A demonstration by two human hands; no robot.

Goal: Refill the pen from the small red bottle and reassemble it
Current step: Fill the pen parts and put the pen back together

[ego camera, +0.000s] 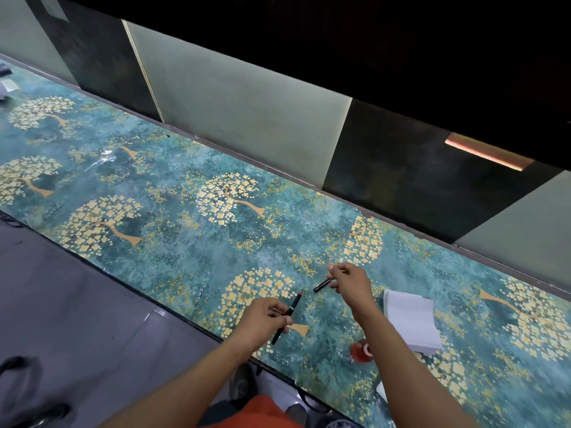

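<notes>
long counter (pixel 191 168) covered in teal cloth printed with golden blossom trees, running from upper left to lower right, backed by a wall of pale green panels (pixel 241 97) and dark panels (pixel 401 177), with a lit orange strip (pixel 488 156) under the dark overhang at right. white folded paper (pixel 414 319) lying flat on the cloth toward the right, a smaller white scrap (pixel 381 392) nearer the front edge, and some blurred grey items (pixel 7 86) at the far left end. grey floor (pixel 61 304) below the counter edge, orange garment (pixel 259 412) at the bottom, and shoes (pixel 242 384) just beneath the counter.
</notes>
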